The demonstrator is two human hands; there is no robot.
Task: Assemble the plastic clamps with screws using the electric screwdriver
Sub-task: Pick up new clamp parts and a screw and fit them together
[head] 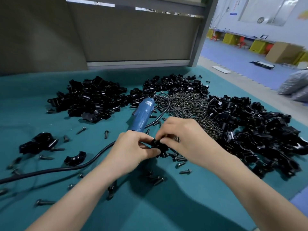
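Observation:
Both hands meet over the middle of the teal table mat (150, 205). My left hand (131, 150) and my right hand (181, 139) pinch the same black plastic clamp (158, 147) from either side, a little above the mat. Just behind my hands lies the blue electric screwdriver (142, 114) on its side, its tip end hidden behind my left hand and its black cable (66, 168) running off to the left. A heap of dark screws (188, 105) lies beyond my right hand.
Piles of black clamp parts lie at the back left (88, 99), back middle (175, 84) and right (258, 130). Two clamp pieces (38, 142) (75, 158) and loose screws are scattered at the front left. A grey partition (133, 34) stands behind the table.

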